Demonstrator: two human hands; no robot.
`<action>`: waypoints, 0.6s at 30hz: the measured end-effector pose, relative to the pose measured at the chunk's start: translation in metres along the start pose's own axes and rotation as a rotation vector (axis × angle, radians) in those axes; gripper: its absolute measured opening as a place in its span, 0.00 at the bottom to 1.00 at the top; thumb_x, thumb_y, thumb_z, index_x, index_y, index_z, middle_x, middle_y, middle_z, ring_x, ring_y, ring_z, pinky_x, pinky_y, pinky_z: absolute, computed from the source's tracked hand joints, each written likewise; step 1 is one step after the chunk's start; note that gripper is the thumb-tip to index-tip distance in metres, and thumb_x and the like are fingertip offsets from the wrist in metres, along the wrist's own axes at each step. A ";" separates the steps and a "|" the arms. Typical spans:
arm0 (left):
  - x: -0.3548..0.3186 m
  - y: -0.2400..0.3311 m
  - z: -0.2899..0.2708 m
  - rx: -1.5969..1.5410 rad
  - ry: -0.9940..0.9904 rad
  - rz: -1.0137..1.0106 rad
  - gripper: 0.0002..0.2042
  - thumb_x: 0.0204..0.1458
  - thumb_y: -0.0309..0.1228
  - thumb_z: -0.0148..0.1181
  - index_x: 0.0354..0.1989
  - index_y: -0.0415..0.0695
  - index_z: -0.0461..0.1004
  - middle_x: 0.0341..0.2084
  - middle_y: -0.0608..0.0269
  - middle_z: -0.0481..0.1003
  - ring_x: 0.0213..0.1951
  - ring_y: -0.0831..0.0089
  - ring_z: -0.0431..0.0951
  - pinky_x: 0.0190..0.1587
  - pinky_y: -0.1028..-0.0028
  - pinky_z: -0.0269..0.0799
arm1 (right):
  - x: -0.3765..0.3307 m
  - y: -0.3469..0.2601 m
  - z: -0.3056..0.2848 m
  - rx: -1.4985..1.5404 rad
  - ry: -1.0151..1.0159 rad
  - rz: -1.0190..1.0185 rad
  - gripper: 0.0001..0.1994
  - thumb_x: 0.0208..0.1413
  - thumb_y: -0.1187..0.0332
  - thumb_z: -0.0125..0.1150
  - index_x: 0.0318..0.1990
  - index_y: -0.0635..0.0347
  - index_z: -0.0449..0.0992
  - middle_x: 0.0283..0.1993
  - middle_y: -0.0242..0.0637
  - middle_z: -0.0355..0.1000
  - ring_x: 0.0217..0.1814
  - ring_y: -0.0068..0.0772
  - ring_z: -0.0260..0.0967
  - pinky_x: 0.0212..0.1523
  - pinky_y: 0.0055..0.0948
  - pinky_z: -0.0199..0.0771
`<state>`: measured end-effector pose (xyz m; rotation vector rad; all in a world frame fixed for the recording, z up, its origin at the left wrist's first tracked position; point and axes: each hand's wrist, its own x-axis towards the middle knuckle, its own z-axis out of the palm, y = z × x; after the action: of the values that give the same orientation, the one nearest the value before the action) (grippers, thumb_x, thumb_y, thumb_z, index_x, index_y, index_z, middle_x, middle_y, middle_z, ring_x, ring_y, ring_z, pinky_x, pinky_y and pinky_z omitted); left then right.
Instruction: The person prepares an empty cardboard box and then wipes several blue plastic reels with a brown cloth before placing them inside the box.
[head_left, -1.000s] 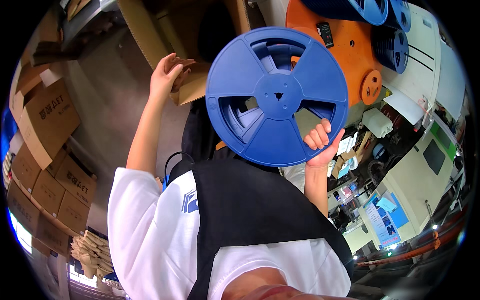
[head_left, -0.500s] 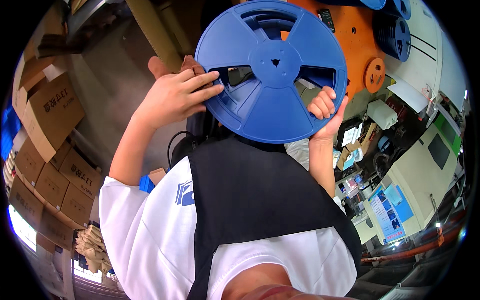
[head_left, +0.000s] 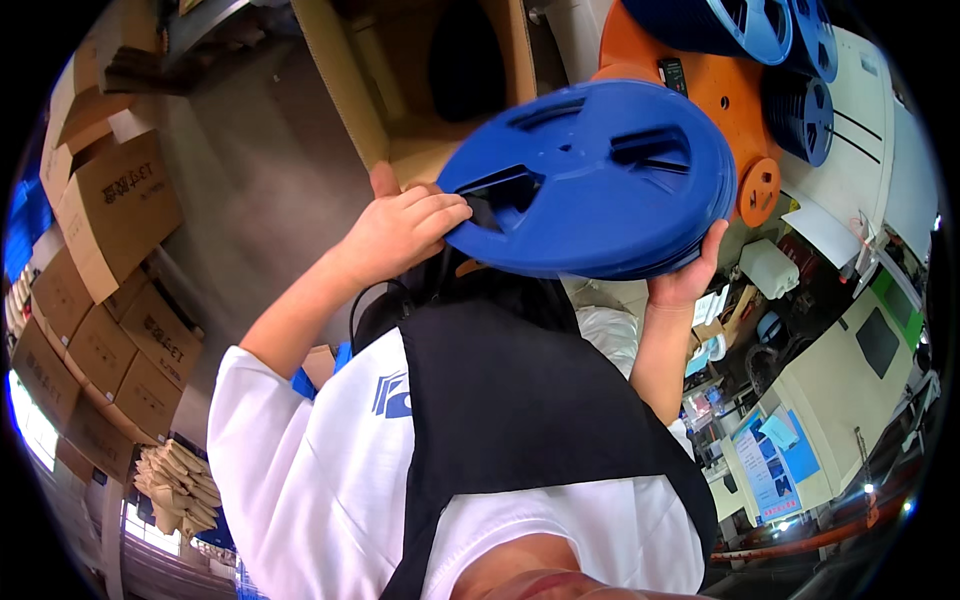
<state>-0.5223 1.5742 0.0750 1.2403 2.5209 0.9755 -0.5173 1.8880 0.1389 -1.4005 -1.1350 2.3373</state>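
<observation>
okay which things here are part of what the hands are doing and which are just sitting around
In hand:
- large round blue plastic reel, tilted nearly flat
- left hand, fingers hooked over the reel's rim and into an opening
- right hand, propping the reel's edge from below

Just lying about:
- round orange disc
- other blue reels beyond it
- stacked brown cardboard boxes
- open cardboard box

Reel [head_left: 600, 190] solid blue. Disc [head_left: 720, 90] behind it orange. Cartons [head_left: 110, 210] brown. Shirt sleeve [head_left: 300, 470] white, vest [head_left: 520, 410] black.
</observation>
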 end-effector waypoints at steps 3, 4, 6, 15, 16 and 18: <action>-0.012 -0.003 0.003 -0.830 0.089 -0.588 0.13 0.47 0.23 0.53 0.44 0.41 0.70 0.36 0.61 0.74 0.27 0.73 0.72 0.29 0.77 0.70 | 0.022 -0.008 -0.040 -0.001 -0.519 0.172 0.25 0.58 0.46 0.45 0.44 0.63 0.65 0.32 0.35 0.63 0.33 0.30 0.58 0.37 0.30 0.62; -0.015 0.000 0.000 -1.301 0.218 -0.942 0.11 0.54 0.26 0.49 0.45 0.41 0.70 0.37 0.63 0.75 0.21 0.78 0.69 0.23 0.78 0.68 | 0.023 -0.006 -0.040 -0.030 -0.582 0.179 0.25 0.58 0.45 0.45 0.43 0.63 0.65 0.31 0.35 0.62 0.31 0.29 0.57 0.36 0.29 0.60; -0.031 -0.014 0.008 -1.457 0.326 -1.018 0.13 0.56 0.29 0.47 0.48 0.37 0.67 0.38 0.60 0.74 0.30 0.80 0.74 0.27 0.84 0.70 | 0.017 -0.008 -0.040 -0.102 -0.465 0.128 0.25 0.58 0.45 0.44 0.43 0.63 0.65 0.28 0.33 0.61 0.29 0.27 0.54 0.34 0.27 0.57; -0.061 -0.025 0.026 -1.722 0.657 -1.037 0.15 0.54 0.32 0.51 0.48 0.39 0.66 0.37 0.58 0.74 0.35 0.77 0.76 0.27 0.87 0.70 | 0.019 -0.011 -0.062 -0.074 -0.361 0.220 0.26 0.60 0.45 0.39 0.43 0.64 0.67 0.26 0.33 0.63 0.28 0.28 0.57 0.33 0.29 0.60; -0.063 -0.026 0.026 -1.724 0.654 -1.044 0.15 0.54 0.32 0.51 0.48 0.39 0.66 0.37 0.58 0.74 0.35 0.77 0.76 0.27 0.87 0.70 | 0.019 -0.010 -0.063 -0.075 -0.355 0.223 0.26 0.60 0.45 0.39 0.43 0.64 0.67 0.26 0.33 0.63 0.28 0.28 0.57 0.33 0.29 0.60; -0.070 -0.030 0.028 -1.766 0.635 -1.020 0.15 0.54 0.32 0.51 0.48 0.39 0.66 0.37 0.59 0.74 0.34 0.78 0.76 0.27 0.87 0.70 | 0.019 -0.007 -0.064 -0.057 -0.379 0.252 0.26 0.60 0.45 0.38 0.43 0.64 0.67 0.26 0.33 0.63 0.28 0.28 0.57 0.33 0.29 0.60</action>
<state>-0.4854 1.5213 0.0254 -0.8102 0.9920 2.2851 -0.4765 1.9349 0.1141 -1.2100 -1.1821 2.8620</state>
